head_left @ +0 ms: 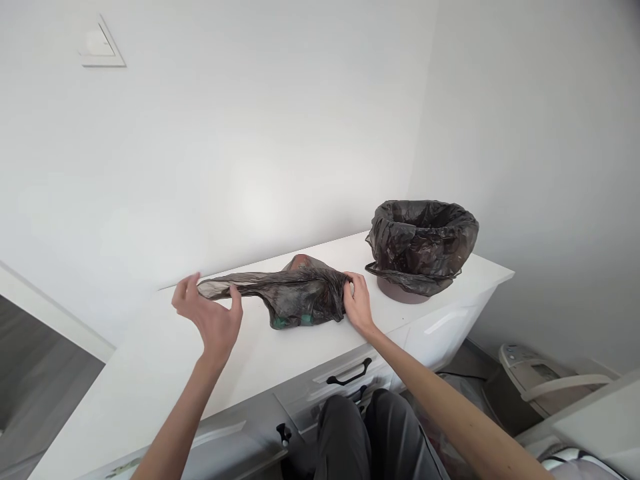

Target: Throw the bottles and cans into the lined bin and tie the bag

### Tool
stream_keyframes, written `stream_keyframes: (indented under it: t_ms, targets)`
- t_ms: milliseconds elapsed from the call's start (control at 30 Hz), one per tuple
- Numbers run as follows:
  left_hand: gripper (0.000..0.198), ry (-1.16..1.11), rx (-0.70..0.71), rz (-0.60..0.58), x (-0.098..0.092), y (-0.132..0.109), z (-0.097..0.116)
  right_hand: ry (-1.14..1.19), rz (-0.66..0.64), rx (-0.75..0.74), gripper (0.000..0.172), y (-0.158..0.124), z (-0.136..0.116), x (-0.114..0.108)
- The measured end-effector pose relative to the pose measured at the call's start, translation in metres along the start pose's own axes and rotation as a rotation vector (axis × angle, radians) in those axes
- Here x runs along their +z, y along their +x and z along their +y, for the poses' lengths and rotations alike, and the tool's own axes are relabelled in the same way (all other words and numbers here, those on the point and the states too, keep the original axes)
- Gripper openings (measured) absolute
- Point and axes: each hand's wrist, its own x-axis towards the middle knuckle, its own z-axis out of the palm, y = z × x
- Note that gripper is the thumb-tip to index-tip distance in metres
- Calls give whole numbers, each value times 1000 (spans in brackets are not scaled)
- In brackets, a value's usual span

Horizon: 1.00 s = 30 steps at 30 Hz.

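A crumpled dark plastic bag with something green inside lies on the white cabinet top. My right hand is closed on the bag's right end. My left hand hovers at the bag's stretched-out left end, fingers apart and curled; its fingertips are next to the thin strip of plastic without clearly gripping it. To the right stands a small round bin lined with another dark plastic bag folded over its rim.
The cabinet has drawers with black handles in front of my knees. A white wall runs behind, with a switch plate at top left. A white appliance sits on the floor at lower right.
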Motion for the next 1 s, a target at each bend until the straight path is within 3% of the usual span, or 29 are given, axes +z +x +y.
stream_keyframes:
  t_ms: [67, 100, 200, 300, 433, 700, 867, 1000]
  targets:
    - [54, 66, 301, 84, -12, -3, 19, 25, 7, 13, 33, 1, 2, 0]
    - [48, 86, 430, 67, -15, -6, 28, 33, 9, 19, 33, 1, 3, 0]
    - [37, 188, 667, -137, -13, -18, 47, 44, 11, 36, 32, 1, 5, 1]
    - [33, 278, 678, -285, 0, -28, 47, 43, 17, 47, 31, 1, 7, 1]
    - [14, 296, 704, -371, 8, -33, 39, 49, 24, 55, 29, 2, 7, 0]
    - [10, -20, 791, -587, -2, -40, 45, 104, 28, 69, 28, 1, 4, 0]
    - [14, -23, 816, -678, -7, -48, 44, 159, 27, 78, 30, 1, -2, -12]
    - [15, -48, 875, -732, -19, -56, 56, 105, 26, -115, 35, -10, -31, -39]
